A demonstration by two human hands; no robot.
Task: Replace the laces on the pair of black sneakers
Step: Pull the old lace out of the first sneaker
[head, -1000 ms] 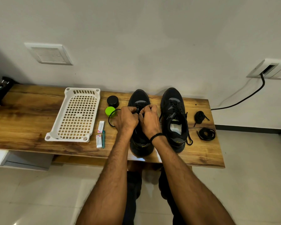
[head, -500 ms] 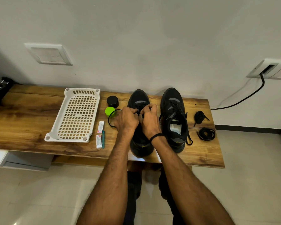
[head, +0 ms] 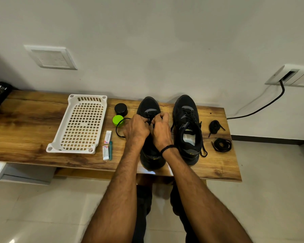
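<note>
Your left hand [head: 136, 128] and right hand [head: 161, 130] pinch the thin black lace [head: 118, 128] over the left black sneaker [head: 150, 109], fingers pressed together. It stands on the wooden table [head: 25, 127] beside the laced right sneaker [head: 187, 127].

The worktop [head: 33, 141] is wood with a strong grain and a slight sheen. On it, left of the left sneaker [head: 150, 106], the white basket [head: 81, 123] looks like matt moulded plastic pierced with square holes. Between them, the black cap [head: 121, 109] and green cap [head: 117, 120] look like smooth plastic. Both the left sneaker and the right sneaker [head: 187, 120] have matt black cloth uppers with glossier grey patches near the toes. Right of the sneakers, the coiled laces [head: 221, 145] are matt woven cord. The floor [head: 42, 207] below is glossy tile.
</note>
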